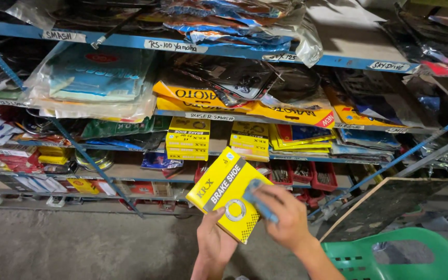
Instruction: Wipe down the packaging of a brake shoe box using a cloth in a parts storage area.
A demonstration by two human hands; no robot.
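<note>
Head view: a yellow box [227, 193] with a black stripe, held up in the near middle, in front of the blue metal shelves [224, 49]. Left hand [214, 243] under the box, fingers wrapped around its near bottom corner. Right hand [282, 219] on top of the box's right side, fingers closed around a small blue cloth [258, 205] and pressing it flat on the front. Looks like wiping the box clean.

To do it well: keep the box tight and steady with the left hand. Rub slowly with the cloth, from one edge to the other, not only in one spot. Press softly so the thin cardboard does not bend. Turn the box to reach the other sides.

Far behind, more yellow boxes [187, 139] stacked on a middle shelf, with shiny bagged parts above. Red bins [312, 175] of small parts just behind the hands. A green plastic chair [390, 259] at the near right.
</note>
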